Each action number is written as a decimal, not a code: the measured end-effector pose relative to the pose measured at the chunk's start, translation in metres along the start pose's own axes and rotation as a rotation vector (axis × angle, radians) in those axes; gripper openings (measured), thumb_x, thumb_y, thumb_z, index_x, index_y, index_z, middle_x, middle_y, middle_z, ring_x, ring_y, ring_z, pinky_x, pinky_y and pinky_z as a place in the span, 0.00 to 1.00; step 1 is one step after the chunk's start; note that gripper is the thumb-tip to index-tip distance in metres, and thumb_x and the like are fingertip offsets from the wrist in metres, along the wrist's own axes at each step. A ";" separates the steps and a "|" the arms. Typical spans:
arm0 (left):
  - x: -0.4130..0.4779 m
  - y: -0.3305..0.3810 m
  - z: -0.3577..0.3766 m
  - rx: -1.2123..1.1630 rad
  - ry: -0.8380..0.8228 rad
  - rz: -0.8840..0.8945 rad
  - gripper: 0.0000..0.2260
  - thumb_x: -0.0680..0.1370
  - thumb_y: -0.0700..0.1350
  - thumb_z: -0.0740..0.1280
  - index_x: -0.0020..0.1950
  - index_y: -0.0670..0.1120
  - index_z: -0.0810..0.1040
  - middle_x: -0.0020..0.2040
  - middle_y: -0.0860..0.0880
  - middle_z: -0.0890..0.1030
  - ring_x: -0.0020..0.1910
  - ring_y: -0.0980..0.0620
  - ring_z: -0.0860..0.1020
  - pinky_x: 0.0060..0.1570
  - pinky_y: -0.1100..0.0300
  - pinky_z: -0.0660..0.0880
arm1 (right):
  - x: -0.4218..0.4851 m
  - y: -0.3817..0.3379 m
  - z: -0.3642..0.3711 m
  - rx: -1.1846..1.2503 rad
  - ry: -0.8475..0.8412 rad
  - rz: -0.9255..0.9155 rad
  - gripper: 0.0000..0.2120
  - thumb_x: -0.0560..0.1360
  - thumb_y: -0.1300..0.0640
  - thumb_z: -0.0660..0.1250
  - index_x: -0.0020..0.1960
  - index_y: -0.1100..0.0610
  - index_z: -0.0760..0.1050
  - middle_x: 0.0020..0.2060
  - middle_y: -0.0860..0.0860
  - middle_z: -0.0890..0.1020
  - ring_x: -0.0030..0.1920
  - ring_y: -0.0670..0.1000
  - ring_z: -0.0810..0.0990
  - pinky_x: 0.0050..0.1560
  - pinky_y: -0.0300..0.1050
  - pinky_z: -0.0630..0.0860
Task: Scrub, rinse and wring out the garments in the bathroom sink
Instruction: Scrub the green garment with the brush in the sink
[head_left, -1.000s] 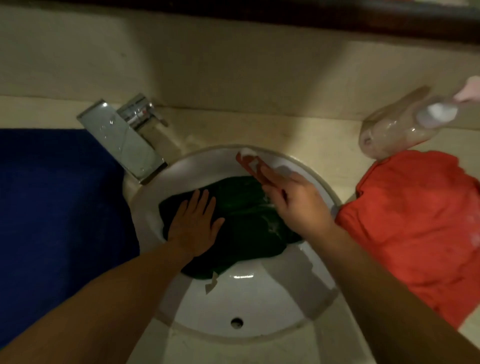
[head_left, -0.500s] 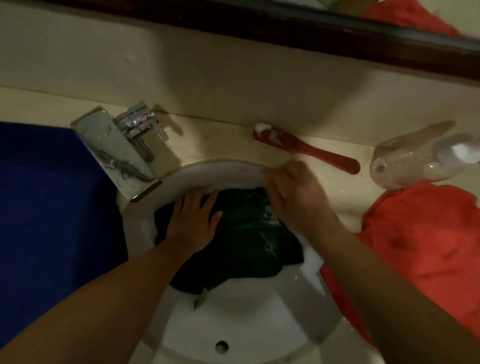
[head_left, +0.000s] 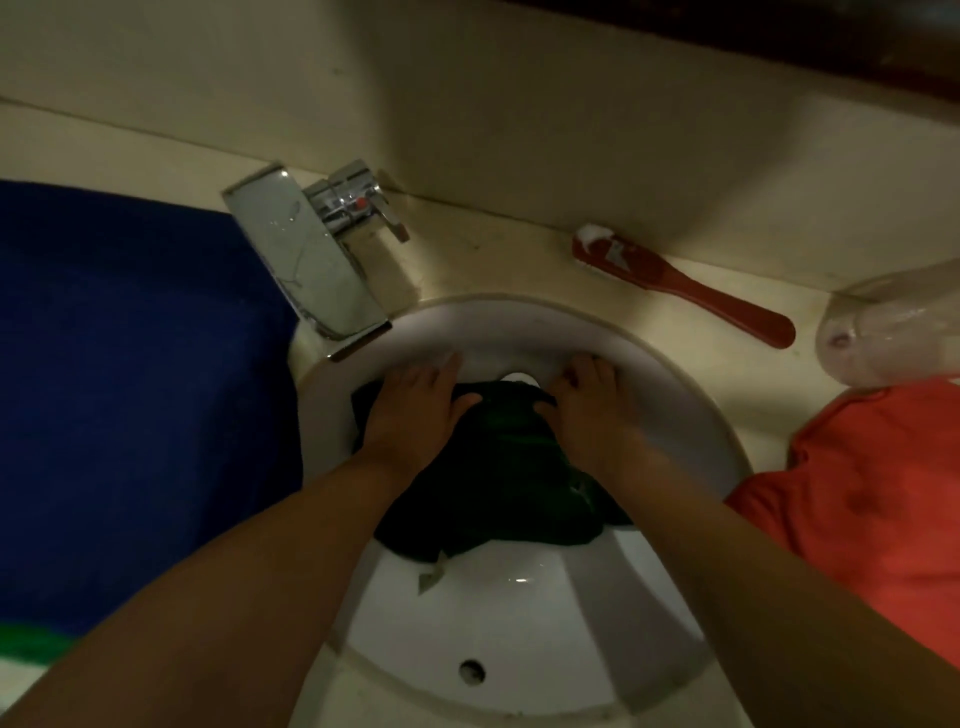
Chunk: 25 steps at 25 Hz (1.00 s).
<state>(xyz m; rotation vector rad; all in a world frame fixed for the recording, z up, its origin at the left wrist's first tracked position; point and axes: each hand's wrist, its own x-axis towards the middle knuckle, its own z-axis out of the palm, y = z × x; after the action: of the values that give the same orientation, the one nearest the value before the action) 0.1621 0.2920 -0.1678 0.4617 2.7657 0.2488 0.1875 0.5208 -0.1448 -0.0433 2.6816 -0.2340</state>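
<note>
Sink (head_left: 509, 613): near half bare, open from above. Far half filled by dark green garment (head_left: 498, 467), with left grip (head_left: 415, 410) and right grip (head_left: 587, 410) resting on it. Faucet (head_left: 311, 270) overhangs far-left rim and blocks entry there.

Worktop (head_left: 493, 260): blue cloth (head_left: 140, 389) covers left, orange garment (head_left: 872, 499) covers right. Bottle (head_left: 883, 338) lies just beyond orange garment. Red brush (head_left: 685, 291) lies by back wall. Bare strip between faucet and brush.

Both bare forearms extended forward, side by side. Left hand (head_left: 415, 410) palm-down, fingers straight. Right hand (head_left: 587, 415) palm-down, fingertips bent; grasp indistinct.
</note>
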 end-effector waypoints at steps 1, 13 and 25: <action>-0.002 0.004 -0.007 -0.046 0.023 0.027 0.33 0.80 0.64 0.50 0.73 0.42 0.74 0.56 0.37 0.83 0.53 0.36 0.82 0.56 0.44 0.77 | -0.007 0.003 -0.006 0.117 -0.002 0.015 0.19 0.85 0.46 0.59 0.69 0.55 0.76 0.69 0.58 0.72 0.71 0.61 0.68 0.71 0.55 0.66; -0.029 0.073 -0.192 -0.208 0.434 0.325 0.26 0.81 0.60 0.62 0.72 0.45 0.74 0.60 0.42 0.83 0.49 0.36 0.83 0.43 0.45 0.79 | -0.122 -0.002 -0.171 0.576 0.697 0.085 0.04 0.79 0.57 0.71 0.49 0.55 0.85 0.42 0.51 0.87 0.45 0.53 0.84 0.48 0.50 0.78; -0.147 0.050 -0.148 0.118 -0.002 0.459 0.26 0.82 0.65 0.53 0.72 0.50 0.68 0.56 0.47 0.83 0.51 0.44 0.83 0.47 0.52 0.78 | -0.221 -0.037 -0.104 0.570 0.050 0.275 0.16 0.77 0.47 0.74 0.63 0.48 0.80 0.48 0.50 0.86 0.44 0.49 0.82 0.45 0.40 0.75</action>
<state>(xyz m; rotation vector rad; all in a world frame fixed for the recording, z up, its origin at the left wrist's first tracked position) 0.2569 0.2715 0.0235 1.1253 2.6459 0.1887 0.3409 0.5158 0.0490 0.5043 2.5287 -0.9010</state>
